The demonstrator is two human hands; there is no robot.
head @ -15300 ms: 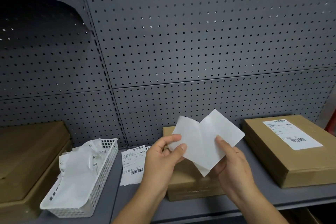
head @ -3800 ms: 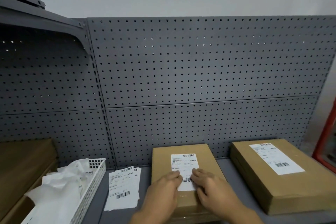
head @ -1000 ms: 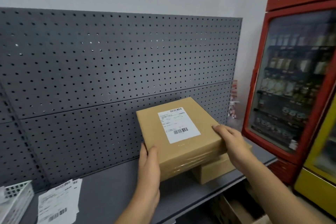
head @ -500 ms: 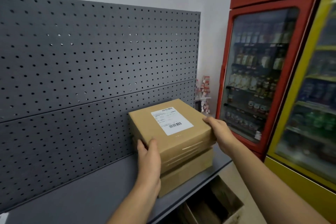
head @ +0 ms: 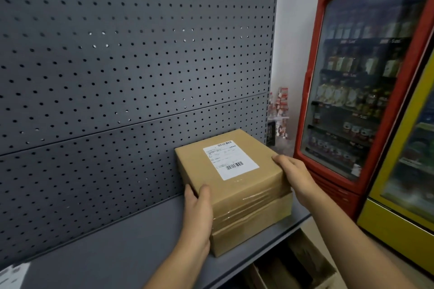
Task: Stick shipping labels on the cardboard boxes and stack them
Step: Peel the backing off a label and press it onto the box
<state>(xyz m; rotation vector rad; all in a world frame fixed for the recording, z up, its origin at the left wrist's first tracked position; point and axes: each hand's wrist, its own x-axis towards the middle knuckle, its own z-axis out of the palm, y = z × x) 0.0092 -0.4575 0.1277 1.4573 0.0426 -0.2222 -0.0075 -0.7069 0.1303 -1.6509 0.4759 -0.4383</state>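
Note:
A labelled cardboard box (head: 237,192) lies on top of a second cardboard box (head: 260,225) at the right end of the grey shelf (head: 122,248). A white shipping label (head: 230,159) with barcodes is stuck on the upper box's top face. My left hand (head: 198,209) grips the upper box at its near left corner, thumb on the top edge. My right hand (head: 292,171) holds its right side, fingers over the top edge. The lower box's label is hidden under the upper box.
A grey pegboard (head: 131,91) backs the shelf. Loose label sheets (head: 13,274) show at the bottom left corner. A red drinks fridge (head: 366,91) and a yellow one (head: 413,171) stand to the right. An open carton (head: 296,265) sits below the shelf.
The upper box has come down onto the lower box and now lines up with it more closely. Both hands keep their hold on its sides. The view has swung slightly left.

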